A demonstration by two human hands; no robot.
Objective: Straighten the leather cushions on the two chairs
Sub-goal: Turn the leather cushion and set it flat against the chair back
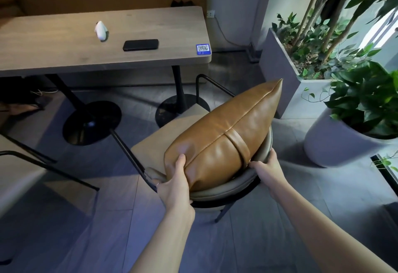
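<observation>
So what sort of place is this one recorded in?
Probably a cafe or similar public seating area. A QR-code sticker sits on the corner of the long wooden table, as used for ordering. Large potted plants stand by the window, and a brown leather cushion rests on a metal-framed chair.

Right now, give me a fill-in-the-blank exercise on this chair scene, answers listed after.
1. Both hands grip the brown leather ____, which stands on the chair.
2. The left hand presses its ____ into the leather.
3. On the table, the black phone lies between the white object and the blue ____ sticker.
4. The right hand holds the edge nearer the potted ____.

Answers: cushion; thumb; QR code; plants
</observation>
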